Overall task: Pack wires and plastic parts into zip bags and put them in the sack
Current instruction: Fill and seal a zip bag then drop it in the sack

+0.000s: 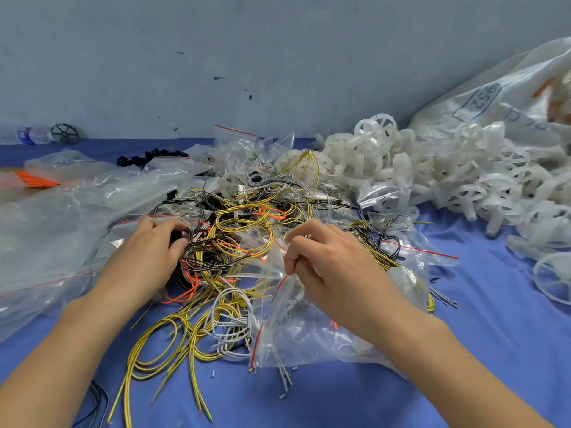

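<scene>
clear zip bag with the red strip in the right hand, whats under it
Under the clear red-strip zip bag pinched by the right hand lie thin grey wires and yellow wires, poking out on the blue cloth. Crumpled plastic and the forearm hide the rest.

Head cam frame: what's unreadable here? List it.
Head view, one frame:
- What the left hand grips: fingertips buried in the wire pile.
- Contents of the zip bag the right hand pinches: lost in glare and wrinkles.
- The sack: cut by the right edge, mouth unseen.
- The bottle, far left: too small and blurred for its label.
</scene>
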